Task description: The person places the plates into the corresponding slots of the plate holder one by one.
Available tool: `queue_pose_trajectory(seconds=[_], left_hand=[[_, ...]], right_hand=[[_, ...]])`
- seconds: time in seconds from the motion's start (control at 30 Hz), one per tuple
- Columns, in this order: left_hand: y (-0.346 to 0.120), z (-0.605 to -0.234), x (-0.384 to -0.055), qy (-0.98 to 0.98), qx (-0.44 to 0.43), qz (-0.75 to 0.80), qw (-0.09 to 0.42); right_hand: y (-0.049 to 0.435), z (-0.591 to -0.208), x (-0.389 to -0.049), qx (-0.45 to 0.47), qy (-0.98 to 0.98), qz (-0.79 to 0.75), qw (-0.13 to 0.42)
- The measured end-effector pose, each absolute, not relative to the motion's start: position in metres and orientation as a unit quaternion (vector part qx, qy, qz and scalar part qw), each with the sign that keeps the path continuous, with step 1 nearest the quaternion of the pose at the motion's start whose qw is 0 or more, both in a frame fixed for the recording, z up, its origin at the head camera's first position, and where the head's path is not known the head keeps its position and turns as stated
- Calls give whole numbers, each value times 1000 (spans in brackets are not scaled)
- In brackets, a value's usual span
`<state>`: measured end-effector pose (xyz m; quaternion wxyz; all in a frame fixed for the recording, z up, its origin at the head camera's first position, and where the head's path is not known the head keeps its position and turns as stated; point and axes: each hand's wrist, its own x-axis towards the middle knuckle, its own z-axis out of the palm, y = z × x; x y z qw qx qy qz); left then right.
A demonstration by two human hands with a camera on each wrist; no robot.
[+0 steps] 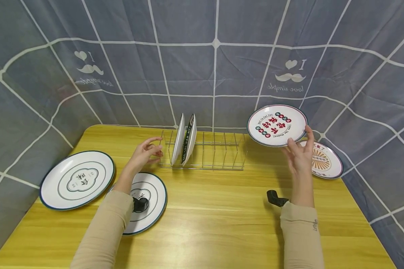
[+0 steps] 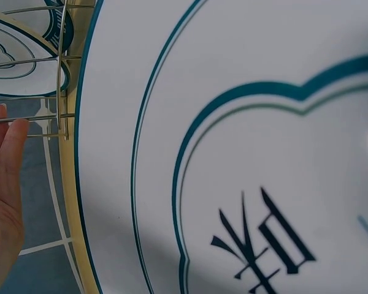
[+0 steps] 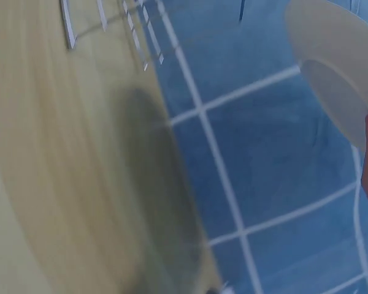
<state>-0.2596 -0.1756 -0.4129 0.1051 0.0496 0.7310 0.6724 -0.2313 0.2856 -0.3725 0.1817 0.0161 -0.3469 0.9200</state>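
My right hand (image 1: 300, 157) pinches the near right rim of a white plate (image 1: 272, 121) with red characters, tilted up above the table. In the right wrist view the plate's pale underside (image 3: 337, 67) shows, with only part of the hand at the frame's edge. My left hand (image 1: 144, 153) is at the left end of a wire dish rack (image 1: 219, 168). In the left wrist view, its fingertips (image 2: 15, 131) lie on either side of a rack wire. Two plates stand on edge in the rack's left slots, a white one (image 1: 177, 140) and a dark-patterned one (image 1: 190, 140).
At the left lies a large blue-rimmed plate (image 1: 102, 164); a smaller one (image 1: 156, 203) is partly under the left forearm. A plate with an orange sunburst (image 1: 333, 160) sits behind the right hand. Black wrist mounts (image 1: 276, 198) stick out. A grey checked curtain (image 1: 188, 71) hangs behind the wooden table (image 1: 215, 224).
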Motion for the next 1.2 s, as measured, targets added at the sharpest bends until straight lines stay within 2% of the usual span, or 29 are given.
queue_pose_trajectory(seconds=[0.27,0.67,0.97,1.2], left_hand=[[-176,-412,-259,731,49,673,104],[-176,-413,-260,731,47,672,107],[-176,-413,-260,732,49,671,107],[-176,-413,-260,732,45,672,105]], right_hand=[[252,-352,-229,64,-440,885,139],[203,-345,-231,129,-545,824,81],[175,-345,-236,148,-618,769,63],[155,-347,-239,162,-686,705,75]])
